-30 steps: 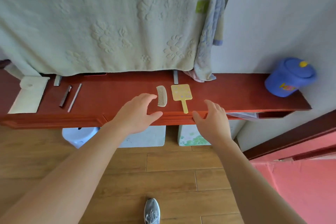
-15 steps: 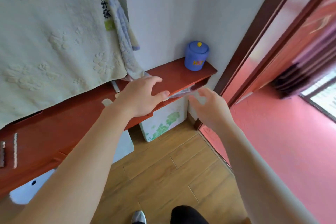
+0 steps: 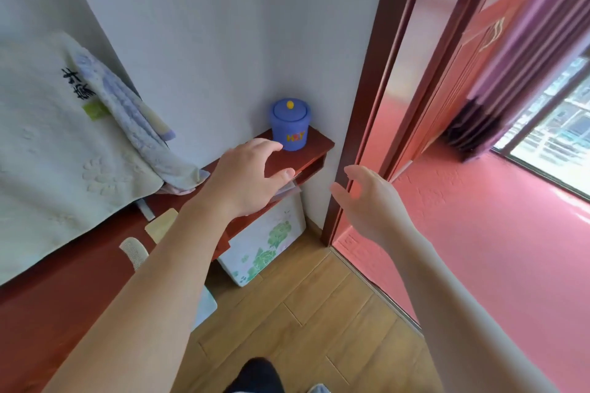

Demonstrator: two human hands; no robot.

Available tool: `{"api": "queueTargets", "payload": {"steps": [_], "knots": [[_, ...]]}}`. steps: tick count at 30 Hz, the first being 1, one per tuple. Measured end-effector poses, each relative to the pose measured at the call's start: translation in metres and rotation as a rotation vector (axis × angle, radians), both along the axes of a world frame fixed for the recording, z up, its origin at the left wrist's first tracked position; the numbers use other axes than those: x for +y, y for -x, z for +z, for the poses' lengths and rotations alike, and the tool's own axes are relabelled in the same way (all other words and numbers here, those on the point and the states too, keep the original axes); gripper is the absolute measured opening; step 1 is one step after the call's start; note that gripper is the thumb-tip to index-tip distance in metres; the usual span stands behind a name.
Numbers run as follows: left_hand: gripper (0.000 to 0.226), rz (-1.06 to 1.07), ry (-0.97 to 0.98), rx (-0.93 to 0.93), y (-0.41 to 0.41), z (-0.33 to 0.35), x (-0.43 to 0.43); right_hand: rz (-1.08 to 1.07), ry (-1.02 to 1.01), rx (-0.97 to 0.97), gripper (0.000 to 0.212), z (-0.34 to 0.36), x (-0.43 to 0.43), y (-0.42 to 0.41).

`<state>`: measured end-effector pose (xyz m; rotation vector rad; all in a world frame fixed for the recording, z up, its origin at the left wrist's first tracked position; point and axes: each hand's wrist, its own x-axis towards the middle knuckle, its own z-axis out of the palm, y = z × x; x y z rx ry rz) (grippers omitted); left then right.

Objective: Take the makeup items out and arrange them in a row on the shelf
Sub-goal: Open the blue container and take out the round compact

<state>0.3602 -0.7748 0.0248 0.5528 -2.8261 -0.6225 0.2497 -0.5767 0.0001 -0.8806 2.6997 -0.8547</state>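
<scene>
**Fetch step, shelf's right end**

Left hand (image 3: 245,179) over red-brown wooden shelf (image 3: 314,140) near its right end, fingers spread, empty, thumb just beside pale flat packet (image 3: 292,190) poking from slot (image 3: 314,166) underneath. Right hand (image 3: 367,201) mid-air past the right edge, fingers loose, empty. Cream comb (image 3: 134,249) and yellow hand mirror (image 3: 161,223) laid out further left, near front edge. Next, probably: pinch packet, slide out level.

Your left hand (image 3: 245,179) over shelf (image 3: 316,141); lidded jar (image 3: 290,128) at shelf's right end; towel (image 3: 57,153) hung left; box (image 3: 265,239) stood beneath.
</scene>
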Motion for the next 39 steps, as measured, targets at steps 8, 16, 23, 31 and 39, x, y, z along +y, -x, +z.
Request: {"api": "queueTargets", "payload": {"steps": [8, 16, 23, 31, 39], "knots": [[0.057, 0.131, -0.025, -0.019, 0.061, -0.003, -0.048, 0.122, 0.01, -0.032, 0.053, 0.002, -0.059, 0.085], [0.056, 0.198, -0.11, 0.008, 0.161, -0.032, -0.124, 0.143, -0.035, -0.052, 0.055, -0.025, -0.135, 0.194], [0.057, 0.24, -0.144, 0.01, 0.235, -0.051, -0.17, 0.207, 0.063, -0.145, 0.073, -0.05, -0.194, 0.263], [0.04, 0.292, -0.216, -0.1, 0.309, -0.094, -0.193, 0.346, 0.225, -0.361, 0.07, -0.095, -0.245, 0.315], [0.034, 0.159, -0.125, -0.348, 0.358, -0.138, -0.219, 0.315, 0.214, -0.447, 0.078, -0.141, -0.268, 0.327]]}}
